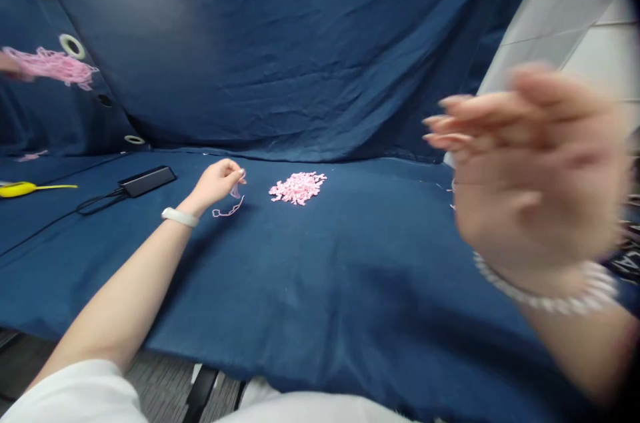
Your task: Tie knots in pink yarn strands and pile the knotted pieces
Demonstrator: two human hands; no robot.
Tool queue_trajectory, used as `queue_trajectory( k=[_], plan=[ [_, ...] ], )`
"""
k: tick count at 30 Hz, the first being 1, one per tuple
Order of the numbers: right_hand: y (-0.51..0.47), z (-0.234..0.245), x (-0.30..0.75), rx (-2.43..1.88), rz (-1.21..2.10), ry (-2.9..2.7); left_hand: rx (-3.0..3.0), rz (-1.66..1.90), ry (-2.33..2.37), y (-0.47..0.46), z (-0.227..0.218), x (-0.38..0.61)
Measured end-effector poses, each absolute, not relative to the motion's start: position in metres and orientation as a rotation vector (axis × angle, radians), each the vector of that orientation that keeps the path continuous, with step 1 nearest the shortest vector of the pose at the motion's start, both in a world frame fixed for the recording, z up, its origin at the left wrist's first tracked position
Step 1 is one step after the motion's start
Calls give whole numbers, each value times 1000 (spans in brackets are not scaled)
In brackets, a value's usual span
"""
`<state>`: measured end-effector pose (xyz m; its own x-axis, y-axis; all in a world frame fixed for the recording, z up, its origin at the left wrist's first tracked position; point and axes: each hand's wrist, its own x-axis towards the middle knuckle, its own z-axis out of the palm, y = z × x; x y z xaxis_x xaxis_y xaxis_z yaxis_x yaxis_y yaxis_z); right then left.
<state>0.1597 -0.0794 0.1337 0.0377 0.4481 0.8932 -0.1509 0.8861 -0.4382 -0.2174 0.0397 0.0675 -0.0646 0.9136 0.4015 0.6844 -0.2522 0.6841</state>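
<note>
nearest the camera: right hand (535, 176), raised in front and to the right of the pink pile, which serves as landmark. motion-blurred; fingers reach leftward, loosely together, nothing visible in the grasp. held up off the cloth, so it presses on nothing; purpose not readable.

left to right, all placed from the pink pile (299, 188):

- far left, above pile level: another hand (8, 65) at the frame edge, with a bundle of pink yarn (57, 67) stretching out from it. grip mostly cropped; cannot tell how tight.
- far left, about level with pile: yellow tool (19, 189), type unclear, lying on the blue cloth (300, 289).
- left of pile, nearer than the tool: black box (147, 181), its cable running left, probably set aside there to leave room around the hands.
- just left of pile: left hand (219, 179), thumb and fingertips pinched closed on a thin pink strand (230, 212). a fingertip pinch suits something this fine, i judge. loose end dangles; cannot tell whether it touches the cloth.
- pile itself: short pink pieces heaped together, touching neither hand; likely gathered so the bits do not scatter.
</note>
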Motion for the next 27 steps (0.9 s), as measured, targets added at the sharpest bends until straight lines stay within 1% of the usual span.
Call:
queue_trajectory(
  k=[2,4,6,8,11,16,19,22,25,27],
  plan=[
    [-62,129,146,-268,522,-1565,1991,1291,1488,23,85,-175],
    [-46,115,131,-477,637,-1790,2018,1241,1281,4,96,-134],
    [-35,97,119,-565,740,-1971,2028,1132,1111,-13,99,-101],
    [-30,80,114,-590,848,-2103,2042,1109,978,-25,97,-79],
    [-32,63,116,-752,857,-2143,2127,1050,944,-36,87,-63],
    [-46,58,140,-953,888,-2103,2190,929,963,-48,76,-52],
    [-53,52,157,-996,1018,-1951,2221,791,971,-57,69,-49],
    [-55,41,170,-900,1225,-1596,2242,685,1019,-63,59,-54],
    [-55,35,177,-703,1492,-1152,2156,704,1083,-62,48,-61],
    [-57,38,179,-582,1587,-941,2000,755,1065,-58,43,-63]
  ],
)
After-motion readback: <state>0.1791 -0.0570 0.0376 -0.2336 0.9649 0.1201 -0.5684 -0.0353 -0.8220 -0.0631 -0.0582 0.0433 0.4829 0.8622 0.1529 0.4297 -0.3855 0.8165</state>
